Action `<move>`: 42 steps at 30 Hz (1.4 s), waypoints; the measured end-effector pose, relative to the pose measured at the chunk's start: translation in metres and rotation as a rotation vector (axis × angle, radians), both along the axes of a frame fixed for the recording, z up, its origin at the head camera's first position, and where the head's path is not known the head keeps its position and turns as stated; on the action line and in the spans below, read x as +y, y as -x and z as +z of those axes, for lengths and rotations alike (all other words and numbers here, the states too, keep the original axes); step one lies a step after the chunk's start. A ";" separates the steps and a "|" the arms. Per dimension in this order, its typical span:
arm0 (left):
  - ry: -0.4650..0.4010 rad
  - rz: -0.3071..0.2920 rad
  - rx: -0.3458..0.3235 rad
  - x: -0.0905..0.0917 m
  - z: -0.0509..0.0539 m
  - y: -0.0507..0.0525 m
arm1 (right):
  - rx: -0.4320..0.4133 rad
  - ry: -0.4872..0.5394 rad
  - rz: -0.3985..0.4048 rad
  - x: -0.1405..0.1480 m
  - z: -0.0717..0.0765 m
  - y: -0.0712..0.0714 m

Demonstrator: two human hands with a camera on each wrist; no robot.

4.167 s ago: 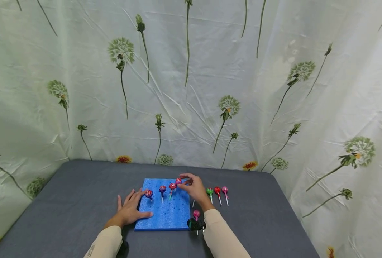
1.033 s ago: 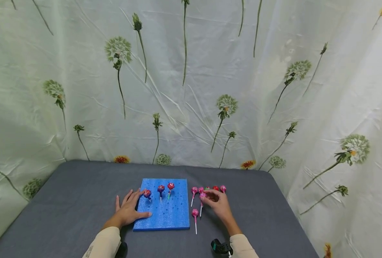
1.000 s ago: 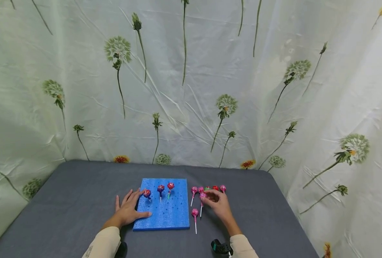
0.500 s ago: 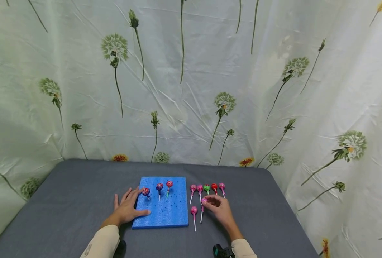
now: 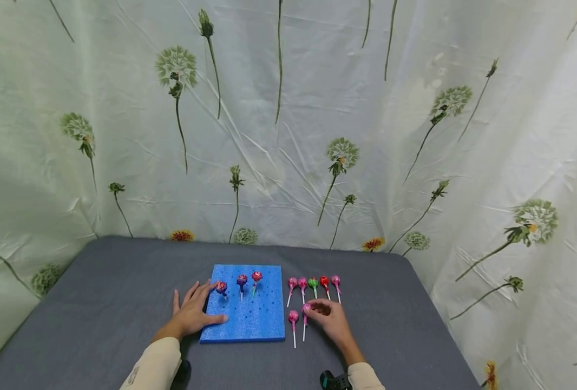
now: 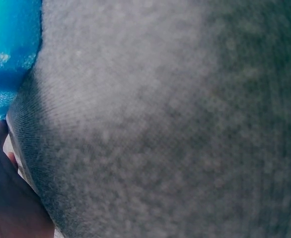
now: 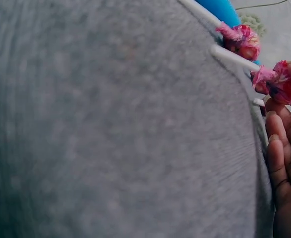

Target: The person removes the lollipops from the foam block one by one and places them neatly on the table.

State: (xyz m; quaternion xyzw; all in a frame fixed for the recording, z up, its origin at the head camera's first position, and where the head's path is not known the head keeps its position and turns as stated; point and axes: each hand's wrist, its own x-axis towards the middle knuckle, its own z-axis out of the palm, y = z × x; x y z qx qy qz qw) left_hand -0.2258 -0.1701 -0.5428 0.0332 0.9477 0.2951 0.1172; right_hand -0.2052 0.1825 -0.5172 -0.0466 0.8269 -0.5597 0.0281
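In the head view my left hand (image 5: 191, 314) lies spread along the left edge of a blue foam board (image 5: 249, 325), its fingers fairly straight and its thumb on the surface. Three wrapped lollipops stand upright in the board: one red and blue (image 5: 221, 287), one purple (image 5: 242, 280) and one red with a green stick (image 5: 256, 276). To the right of the board, my right hand (image 5: 331, 323) pinches a pink lollipop (image 5: 307, 307) by its wrapped head. Its stick points toward me, beside another pink lollipop (image 5: 293, 316) lying on the table.
Behind my right hand lies a row of lollipops, among them a green one (image 5: 313, 283), a red one (image 5: 324, 281) and pink ones at both ends. They rest on a grey cloth-covered table (image 5: 132, 292). A flower-printed curtain (image 5: 288, 135) hangs behind.
My right hand has taken the pink lollipop from the board's upper right to the table, then slid it nearer to me, beside the other pink one. My left hand keeps its place.
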 end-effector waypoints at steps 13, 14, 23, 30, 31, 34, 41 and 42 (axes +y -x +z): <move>0.007 0.003 -0.011 -0.001 0.000 -0.002 | 0.022 -0.017 -0.010 0.008 -0.041 0.011; 0.008 0.003 -0.012 -0.001 -0.001 -0.001 | 0.026 -0.019 -0.010 0.008 -0.041 0.011; -0.004 -0.010 0.013 -0.001 -0.001 0.001 | 0.042 -0.066 -0.006 0.008 -0.039 0.013; 0.000 -0.002 0.005 -0.003 -0.002 0.001 | 0.061 -0.083 0.018 0.008 -0.038 0.014; 0.002 -0.001 0.002 -0.003 -0.001 0.001 | 0.062 -0.078 0.019 0.008 -0.038 0.014; 0.006 -0.001 0.000 -0.003 0.000 0.001 | 0.073 -0.058 0.020 0.008 -0.038 0.014; -0.007 -0.010 0.005 -0.003 0.000 0.001 | 0.068 -0.045 -0.013 0.008 -0.038 0.012; -0.009 -0.013 0.007 -0.002 0.000 0.001 | 0.053 -0.041 -0.025 0.008 -0.038 0.011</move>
